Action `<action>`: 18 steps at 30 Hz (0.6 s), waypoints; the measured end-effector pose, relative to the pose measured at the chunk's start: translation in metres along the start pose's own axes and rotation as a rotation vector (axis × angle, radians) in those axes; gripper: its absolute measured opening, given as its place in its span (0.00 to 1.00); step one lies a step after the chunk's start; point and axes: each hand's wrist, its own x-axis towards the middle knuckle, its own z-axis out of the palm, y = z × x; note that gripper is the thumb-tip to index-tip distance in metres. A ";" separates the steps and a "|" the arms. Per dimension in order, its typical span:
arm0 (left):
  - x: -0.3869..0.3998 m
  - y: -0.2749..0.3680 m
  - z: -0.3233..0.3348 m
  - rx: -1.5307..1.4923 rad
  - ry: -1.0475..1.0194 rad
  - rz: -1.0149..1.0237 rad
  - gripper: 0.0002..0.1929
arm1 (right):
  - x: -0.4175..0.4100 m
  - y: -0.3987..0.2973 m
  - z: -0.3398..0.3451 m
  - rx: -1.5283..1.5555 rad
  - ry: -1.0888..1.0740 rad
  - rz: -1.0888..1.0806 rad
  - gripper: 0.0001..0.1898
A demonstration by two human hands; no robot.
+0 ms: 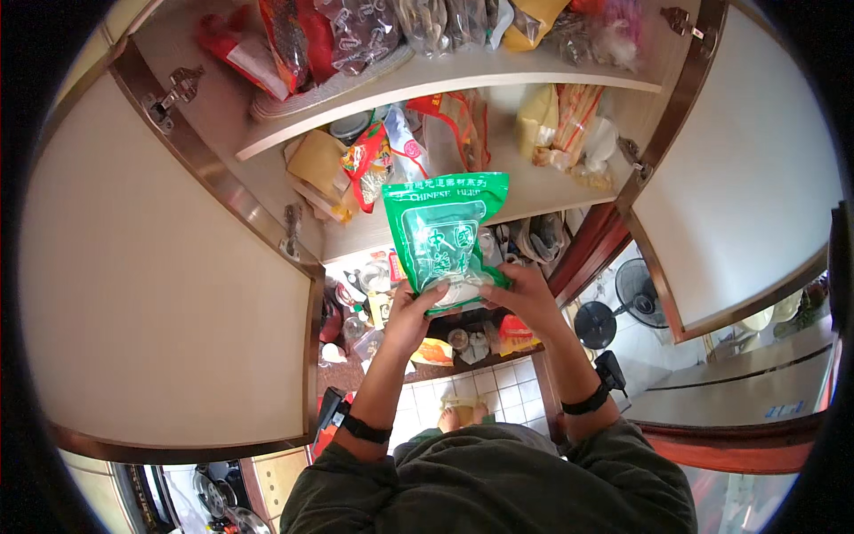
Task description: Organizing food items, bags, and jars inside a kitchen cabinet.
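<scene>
A green plastic pouch [434, 213] with a clear window and printed writing is held up in front of the open wall cabinet. My left hand [415, 310] grips its lower left edge, thumb on the front. On the lower right side, my right hand [524, 294] grips it the same way. Something white [460, 290] shows through the window at the bottom of the pouch. The pouch tilts slightly, and its upper part overlaps the edge of the lower cabinet shelf [534, 207]. Fingers behind the pouch are hidden.
Cabinet doors stand open at left [173, 267] and right [740, 167]. Bagged goods [440, 127] fill parts of the lower shelf; more bags [363, 33] lie on the upper shelf [454, 77]. Below, a cluttered counter [373, 370] holds jars and packets. A fan [640, 294] stands at right.
</scene>
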 end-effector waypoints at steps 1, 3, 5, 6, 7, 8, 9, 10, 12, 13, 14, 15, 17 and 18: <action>0.000 -0.006 -0.003 0.030 0.014 0.006 0.16 | -0.002 -0.003 -0.002 0.003 -0.009 0.068 0.16; 0.003 -0.016 -0.007 -0.038 0.044 -0.062 0.13 | -0.002 0.002 -0.009 0.010 -0.009 0.155 0.19; 0.004 -0.030 -0.010 -0.005 -0.039 -0.116 0.14 | -0.002 0.013 -0.020 -0.019 0.072 0.085 0.25; 0.005 -0.045 -0.019 0.120 -0.003 -0.103 0.16 | -0.004 0.009 -0.021 0.061 0.075 0.156 0.29; 0.006 -0.058 -0.026 0.214 -0.065 -0.213 0.17 | -0.009 0.014 -0.015 0.204 0.188 -0.027 0.25; 0.003 -0.074 -0.030 0.200 -0.051 -0.281 0.15 | -0.011 0.013 -0.020 0.148 0.192 0.026 0.21; 0.000 -0.087 -0.025 0.184 -0.041 -0.356 0.14 | -0.014 0.014 -0.029 0.092 0.200 0.082 0.17; -0.001 -0.111 -0.035 0.107 0.008 -0.423 0.14 | -0.012 0.019 -0.033 -0.017 0.173 0.087 0.12; -0.005 -0.151 -0.058 0.185 -0.071 -0.460 0.18 | -0.021 0.050 -0.048 -0.107 0.165 0.282 0.13; -0.010 -0.168 -0.066 0.194 -0.069 -0.498 0.19 | -0.026 0.072 -0.056 -0.191 0.147 0.456 0.13; -0.014 -0.189 -0.080 0.379 -0.108 -0.454 0.24 | -0.033 0.102 -0.065 -0.219 0.107 0.378 0.15; -0.024 -0.238 -0.128 0.617 -0.096 -0.470 0.29 | -0.032 0.126 -0.054 -0.281 0.134 0.440 0.17; -0.056 -0.257 -0.136 1.044 -0.155 -0.501 0.32 | -0.048 0.169 -0.071 -0.509 0.191 0.557 0.18; -0.072 -0.264 -0.149 1.040 -0.224 -0.554 0.34 | -0.057 0.201 -0.079 -0.506 0.195 0.568 0.18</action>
